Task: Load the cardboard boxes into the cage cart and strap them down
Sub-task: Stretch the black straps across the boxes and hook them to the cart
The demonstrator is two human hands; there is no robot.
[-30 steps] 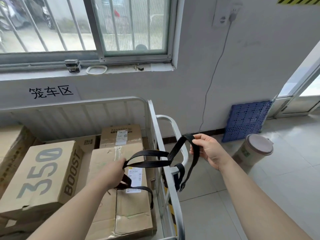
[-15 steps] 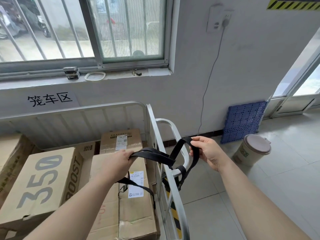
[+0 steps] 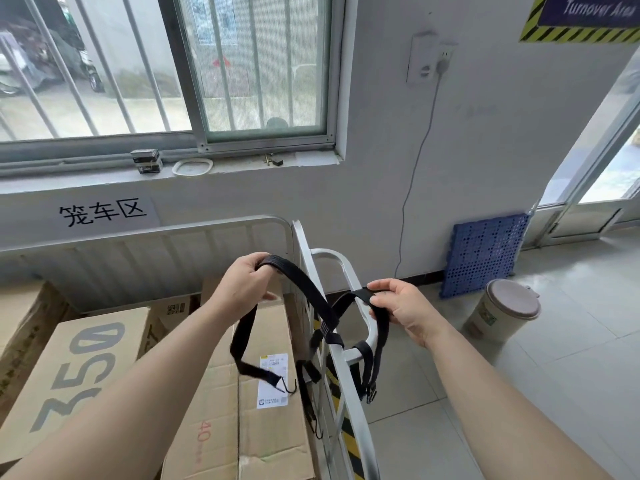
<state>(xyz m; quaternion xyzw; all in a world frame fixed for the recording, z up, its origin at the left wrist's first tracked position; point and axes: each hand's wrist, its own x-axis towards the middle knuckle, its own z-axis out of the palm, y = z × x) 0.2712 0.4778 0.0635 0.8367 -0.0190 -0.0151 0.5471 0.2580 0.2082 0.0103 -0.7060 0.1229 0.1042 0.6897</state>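
A black elastic strap (image 3: 304, 282) with metal hooks is stretched between both hands above the cart's right side. My left hand (image 3: 246, 284) grips one loop of it over the boxes; a hooked end (image 3: 285, 384) dangles below. My right hand (image 3: 398, 306) pinches another part just right of the cart handle (image 3: 349, 271), with a second end hanging beside the rail. The silver cage cart (image 3: 311, 258) holds several cardboard boxes: a tall one with a white label (image 3: 273, 420) under my left hand and a "350" box (image 3: 79, 368) to the left.
A beige lidded bin (image 3: 502, 310) stands on the tiled floor to the right, with a blue perforated panel (image 3: 485, 254) leaning on the wall behind it. A cable hangs from the wall socket (image 3: 429, 60). A doorway (image 3: 609, 174) opens at far right.
My left hand has risen with its strap loop, pulling the strap upward, and a hooked end now hangs free over the labelled box. The camera has tilted up slightly.
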